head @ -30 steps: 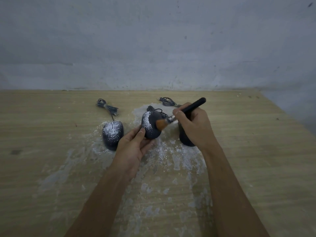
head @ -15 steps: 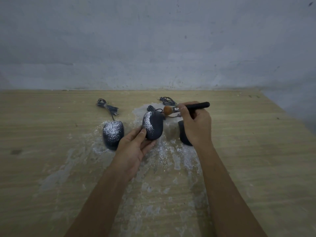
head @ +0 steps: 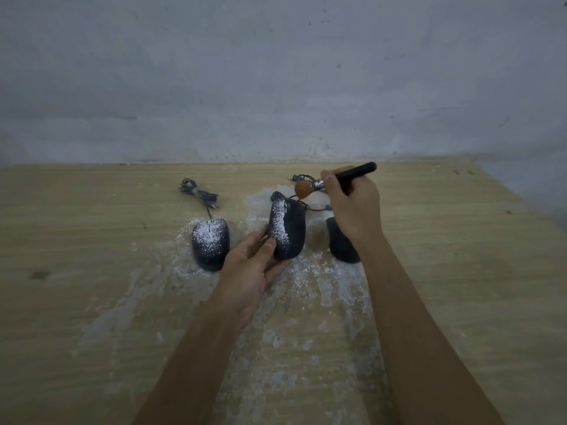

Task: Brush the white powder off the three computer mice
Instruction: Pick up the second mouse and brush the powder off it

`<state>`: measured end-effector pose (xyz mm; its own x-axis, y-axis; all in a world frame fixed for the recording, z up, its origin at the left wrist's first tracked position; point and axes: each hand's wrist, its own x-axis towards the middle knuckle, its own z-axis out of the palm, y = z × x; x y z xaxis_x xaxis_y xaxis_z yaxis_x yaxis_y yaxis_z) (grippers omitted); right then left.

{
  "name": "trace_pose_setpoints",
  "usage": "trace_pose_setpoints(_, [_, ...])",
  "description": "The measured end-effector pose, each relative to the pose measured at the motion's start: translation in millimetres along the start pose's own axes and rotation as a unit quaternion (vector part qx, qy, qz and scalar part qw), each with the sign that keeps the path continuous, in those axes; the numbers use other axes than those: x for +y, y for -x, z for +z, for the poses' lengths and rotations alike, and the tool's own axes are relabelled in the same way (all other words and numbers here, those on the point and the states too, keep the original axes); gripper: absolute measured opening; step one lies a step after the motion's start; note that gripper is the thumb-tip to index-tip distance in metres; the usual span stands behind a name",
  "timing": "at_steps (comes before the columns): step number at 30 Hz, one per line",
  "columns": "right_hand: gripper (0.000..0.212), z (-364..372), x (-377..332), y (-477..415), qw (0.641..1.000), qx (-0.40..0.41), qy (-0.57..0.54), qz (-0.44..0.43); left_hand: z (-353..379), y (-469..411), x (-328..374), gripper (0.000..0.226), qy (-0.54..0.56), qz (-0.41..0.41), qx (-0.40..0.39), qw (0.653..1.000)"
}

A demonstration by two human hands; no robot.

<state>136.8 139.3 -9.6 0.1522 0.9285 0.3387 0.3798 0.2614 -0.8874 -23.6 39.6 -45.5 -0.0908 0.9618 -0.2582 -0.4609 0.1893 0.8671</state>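
The left hand (head: 248, 265) and right hand (head: 352, 207) are bare, as are both forearms.

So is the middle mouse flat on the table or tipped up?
Tipped: left hand holds the middle mouse tilted, powder only along its left side.

— What stands at the back?
— A grey wall (head: 276, 72), scuffed, flecked with dark spots.
— And under it?
— A pale wooden table (head: 92, 228), grain running sideways, a dark knot (head: 39, 274) near its left edge.
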Motion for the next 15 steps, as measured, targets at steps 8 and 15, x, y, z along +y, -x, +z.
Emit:
trace_pose_setpoints(8, [0.013, 9, -6, -18, 0.997, -0.078, -0.005, -0.015, 1, -2, -2, 0.04, -0.001, -0.006, 0.006, 1.0])
trace_pose_setpoints(15, [0.015, 16, -4, -21, 0.998, -0.058, -0.013, -0.015, -1, -5, -3, 0.039, -0.002, 0.001, 0.002, 1.0])
